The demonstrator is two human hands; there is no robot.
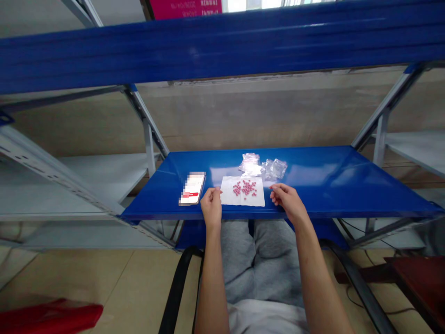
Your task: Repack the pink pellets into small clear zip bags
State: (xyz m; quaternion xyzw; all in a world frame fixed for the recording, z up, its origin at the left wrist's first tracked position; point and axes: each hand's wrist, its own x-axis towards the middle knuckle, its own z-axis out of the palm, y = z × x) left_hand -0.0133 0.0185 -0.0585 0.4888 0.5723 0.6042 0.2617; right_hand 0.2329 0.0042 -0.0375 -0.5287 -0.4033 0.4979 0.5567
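A white paper sheet (243, 200) lies on the blue metal shelf (313, 185), with a cluster of small pink beads (245, 188) on it. My left hand (211, 206) rests at the sheet's left edge, its fingertips at the paper. Whether they grip it is hard to tell. My right hand (288, 202) sits just right of the sheet and holds nothing visible. Clear plastic bags (251, 164) lie crumpled behind the sheet, and another (274, 169) lies to their right. Left of my left hand lies a white card (192, 188) with a red mark and a blurred surface.
A blue shelf beam (222, 48) crosses overhead, and grey metal uprights (149, 146) stand on both sides. Below the shelf are my grey-clad knees (257, 260) and black curved chair frames (179, 290). A red bag (50, 317) lies on the tiled floor.
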